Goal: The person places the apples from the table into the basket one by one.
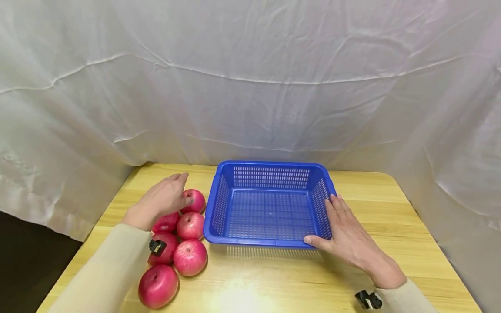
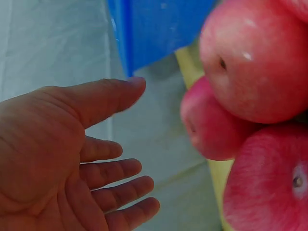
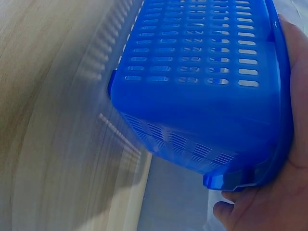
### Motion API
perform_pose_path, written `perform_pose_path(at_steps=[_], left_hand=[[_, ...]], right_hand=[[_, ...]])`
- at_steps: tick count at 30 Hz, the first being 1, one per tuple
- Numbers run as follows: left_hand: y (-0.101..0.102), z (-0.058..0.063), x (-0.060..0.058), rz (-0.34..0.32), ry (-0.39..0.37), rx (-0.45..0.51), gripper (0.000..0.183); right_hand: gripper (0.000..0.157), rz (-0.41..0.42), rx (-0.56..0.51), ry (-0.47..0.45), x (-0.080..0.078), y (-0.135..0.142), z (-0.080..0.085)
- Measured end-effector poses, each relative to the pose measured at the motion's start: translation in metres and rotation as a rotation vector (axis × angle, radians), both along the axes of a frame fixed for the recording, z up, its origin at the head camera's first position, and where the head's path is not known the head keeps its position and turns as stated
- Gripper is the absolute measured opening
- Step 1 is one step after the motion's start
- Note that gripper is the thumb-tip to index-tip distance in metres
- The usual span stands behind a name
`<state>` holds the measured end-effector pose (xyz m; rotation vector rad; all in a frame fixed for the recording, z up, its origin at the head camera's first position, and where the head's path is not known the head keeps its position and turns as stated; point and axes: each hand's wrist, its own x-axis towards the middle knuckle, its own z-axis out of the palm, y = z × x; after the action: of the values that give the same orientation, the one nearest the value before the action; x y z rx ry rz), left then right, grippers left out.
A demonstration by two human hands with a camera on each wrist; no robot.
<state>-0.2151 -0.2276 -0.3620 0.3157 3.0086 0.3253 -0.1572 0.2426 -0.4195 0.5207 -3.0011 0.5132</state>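
My left hand (image 1: 162,200) hovers over the back of a group of red apples, its thumb overlapping the rearmost apple (image 1: 197,201) in the head view. In the left wrist view that hand's thumb and fingers are extended, with nothing between them and apples (image 2: 260,62) beside them. A blue plastic basket (image 1: 266,242) with slotted walls stands on the table to the right of the apples. My right hand (image 1: 350,237) rests on its front right corner, thumb on the front rim and fingers laid along the right rim. The palm lies against the rim (image 3: 284,110) in the right wrist view.
More apples, including one at the front (image 1: 158,286), lie left of the basket under my left forearm. A light wooden table (image 1: 391,217) carries everything. Pale cloth (image 1: 274,108) hangs behind and at the sides.
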Motion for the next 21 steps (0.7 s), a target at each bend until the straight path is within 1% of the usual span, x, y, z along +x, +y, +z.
perform_pose_path(at_steps=[3,5,7,11,14,18,21], left_hand=[[-0.002,-0.007,-0.011,0.036,-0.084,0.024,0.095],[-0.001,-0.011,-0.016,0.064,-0.132,0.036,0.1],[0.0,-0.014,-0.019,0.087,-0.16,0.03,0.101],[0.004,-0.018,-0.021,0.1,-0.179,0.001,0.097],[0.004,-0.021,-0.023,0.098,-0.187,-0.011,0.095],[0.004,-0.025,-0.025,0.096,-0.202,-0.002,0.096],[0.004,-0.028,-0.027,0.095,-0.213,0.013,0.091]], right_hand=[[0.123,-0.002,-0.001,0.002,0.0,0.0,-0.001],[0.123,-0.001,0.0,0.009,0.0,0.0,-0.001],[0.123,0.0,-0.002,0.013,0.0,0.0,-0.002],[0.122,-0.001,-0.003,0.017,0.0,0.0,-0.002],[0.122,-0.001,-0.005,0.017,0.0,0.0,-0.002],[0.122,-0.002,-0.007,0.016,0.001,0.0,-0.002],[0.122,-0.002,-0.007,0.019,0.001,0.0,-0.002]])
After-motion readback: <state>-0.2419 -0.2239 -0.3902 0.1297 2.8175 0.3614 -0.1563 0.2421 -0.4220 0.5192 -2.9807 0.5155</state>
